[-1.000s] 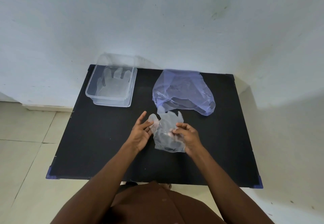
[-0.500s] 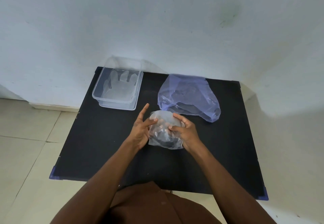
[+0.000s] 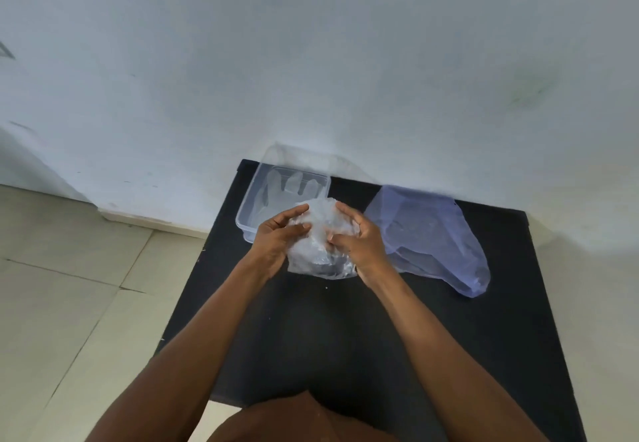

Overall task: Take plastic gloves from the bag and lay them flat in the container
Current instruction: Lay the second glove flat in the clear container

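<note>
A clear plastic glove (image 3: pixel 320 241) hangs crumpled between both my hands, just in front of the container. My left hand (image 3: pixel 276 237) grips its left side and my right hand (image 3: pixel 359 241) pinches its right side. The clear plastic container (image 3: pixel 247 223) stands at the table's far left corner, with a glove (image 3: pixel 294 182) lying flat inside, fingers toward the wall. The bluish translucent bag (image 3: pixel 428 237) lies to the right of my hands, its contents unclear.
The black table (image 3: pixel 449 355) stands against a white wall (image 3: pixel 311 61). Tiled floor (image 3: pixel 69 286) lies to the left. The near half of the table shows only my forearms above it.
Both hands have carried the glove up and to the left, from the table's middle to the container's front right corner. The glove went from spread to bunched. The camera view shifted left.
</note>
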